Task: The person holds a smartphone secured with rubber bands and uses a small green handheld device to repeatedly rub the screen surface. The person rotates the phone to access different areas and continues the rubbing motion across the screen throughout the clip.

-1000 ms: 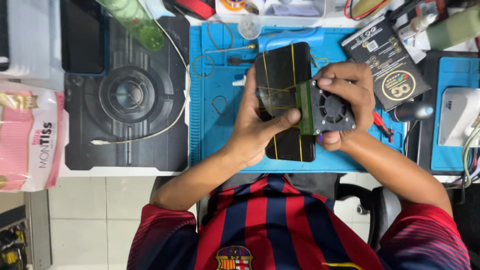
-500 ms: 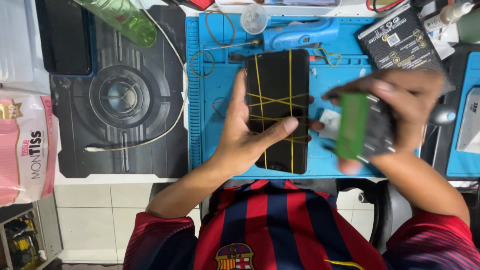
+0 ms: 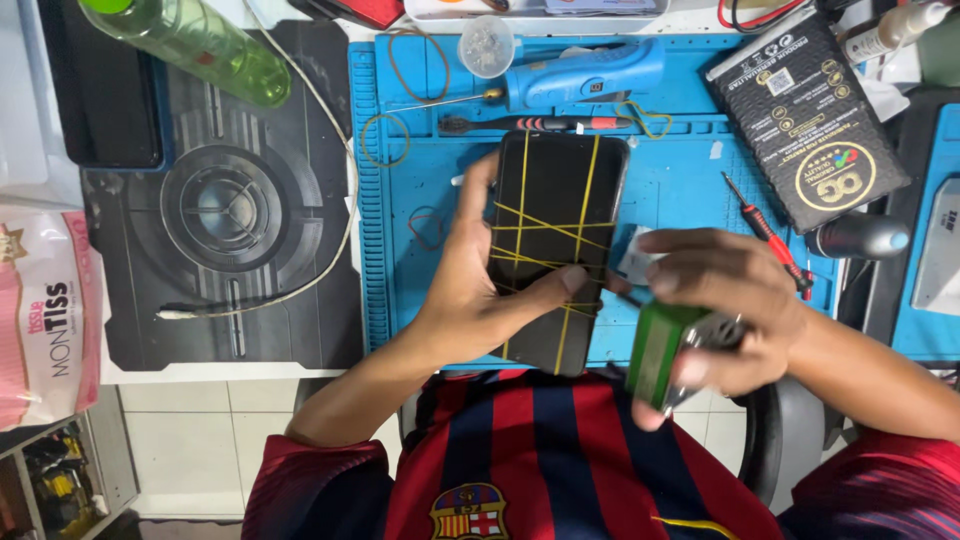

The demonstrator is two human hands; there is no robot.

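Note:
My left hand (image 3: 472,285) grips a black smartphone (image 3: 556,200) wrapped with several crossing yellow rubber bands, thumb lying across its lower part. The phone is held over a blue work mat (image 3: 670,180). My right hand (image 3: 725,300) holds a small green device with a fan (image 3: 672,350), just right of the phone's lower corner and near the table's front edge.
On the mat lie a blue tool (image 3: 585,72), a red-and-black screwdriver (image 3: 545,124), a small red screwdriver (image 3: 765,235), loose rubber bands (image 3: 380,140) and a clear cup (image 3: 486,45). A black box (image 3: 810,120) lies at right. A green bottle (image 3: 190,40) and a tissue pack (image 3: 45,310) sit at left.
My right hand has pulled the green fan device off the phone, moving right and then down toward my body. My left hand keeps the phone steady.

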